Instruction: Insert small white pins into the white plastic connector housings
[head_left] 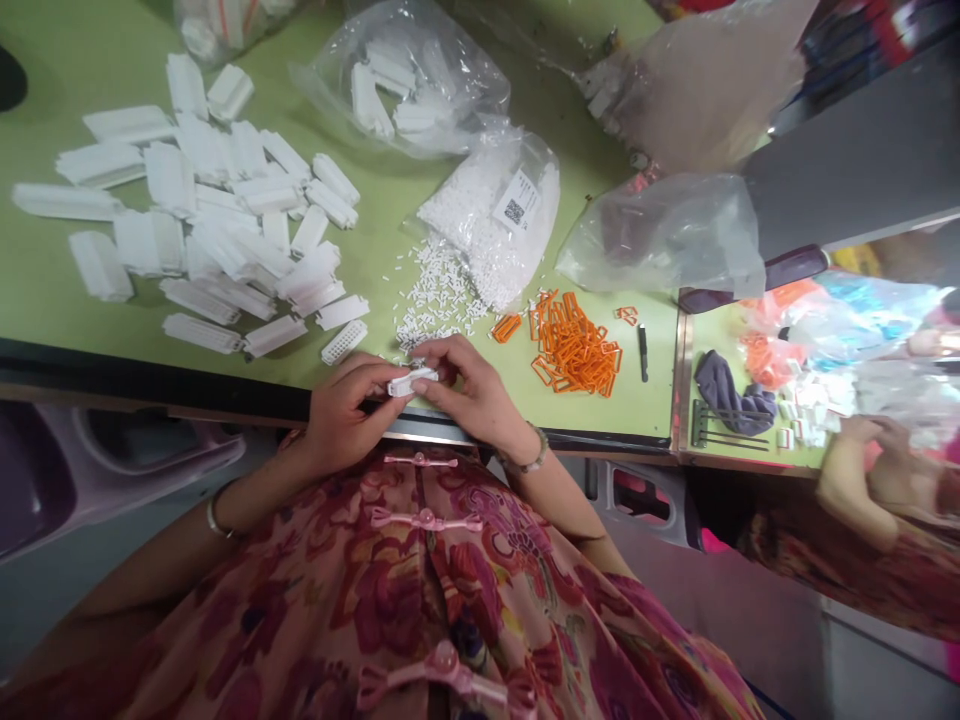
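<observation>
**A:** Head camera, and we're live: the left hand [341, 415] and right hand [472, 385] meet at the table edge over a small white housing [411, 381].

**B:** Are the fingers closed on it?

**A:** Closed, yes. The left fingertips [390, 372] pinch its left end, while the right fingers [442, 362] curl over its right end. It sits right between them, just above the edge of the green table [75, 330].

**B:** How's the handling?

**A:** Looks sound to me. A short fingertip pinch, with both hands close together and braced near the edge, should steady a piece this small. Keep that grip tight and it shouldn't slip.

**B:** And the arms?

**A:** Forearms come in from 7 and 5 o'clock, angled toward each other, wrists low, a bangle [217, 520] on the left.

**B:** What's around the hands?

**A:** A heap of white housings [187, 230] at 10 o'clock, loose white pins [431, 295] at 12, a bag of pins [487, 225] behind them, orange frames [574, 345] at 2. Out at 3 o'clock, a co-worker's hands [870, 450] work near more white pieces [806, 410].
</observation>
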